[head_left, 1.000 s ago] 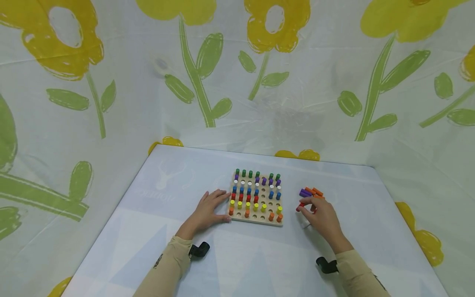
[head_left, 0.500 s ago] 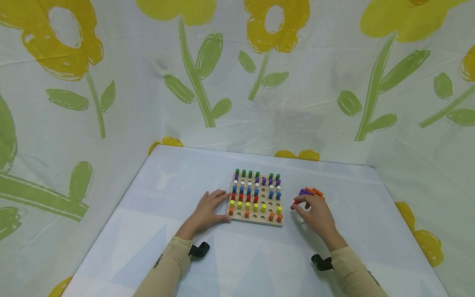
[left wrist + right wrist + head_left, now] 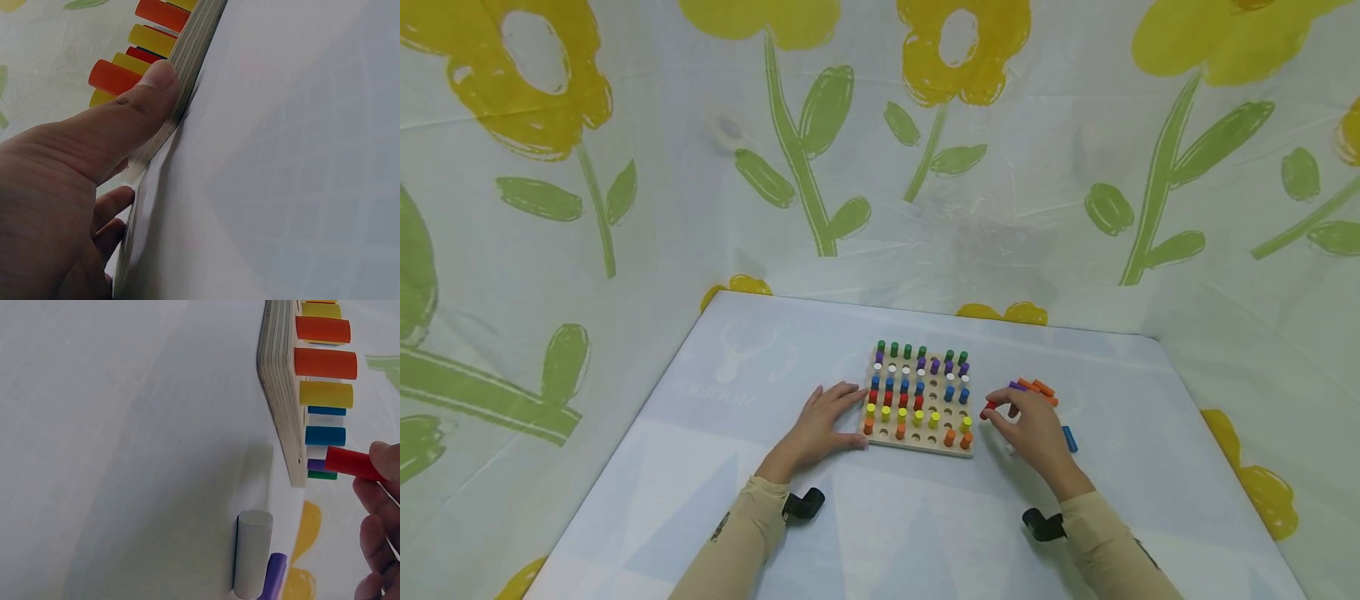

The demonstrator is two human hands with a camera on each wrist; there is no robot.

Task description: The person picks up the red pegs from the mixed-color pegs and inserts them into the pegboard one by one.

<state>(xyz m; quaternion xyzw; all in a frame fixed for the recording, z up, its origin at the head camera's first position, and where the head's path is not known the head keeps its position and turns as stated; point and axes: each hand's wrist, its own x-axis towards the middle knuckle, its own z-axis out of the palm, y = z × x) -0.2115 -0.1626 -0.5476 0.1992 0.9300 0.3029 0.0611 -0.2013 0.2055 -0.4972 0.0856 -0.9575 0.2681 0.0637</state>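
Observation:
A wooden pegboard (image 3: 917,447) lies mid-table, with rows of coloured pegs upright in its holes. My left hand (image 3: 823,425) rests against its near left corner, fingers at the left side. In the left wrist view the straight thumb (image 3: 140,100) touches the board's edge. Between thumb and fingertips my right hand (image 3: 1036,429) pinches a red peg (image 3: 350,464), held tilted just right of the board. Several holes in the right half of the board are bare, some in the red row.
Loose orange pegs (image 3: 1043,388) and a purple peg (image 3: 1017,385) lie behind my right hand. A blue peg (image 3: 1069,439) lies to its right. A white peg (image 3: 253,553) lies on the table under it. Flower-printed sheeting (image 3: 1000,233) stands behind the table.
My right hand has moved left toward the board with the red peg, uncovering the blue peg on the table. My left hand stays where it was.

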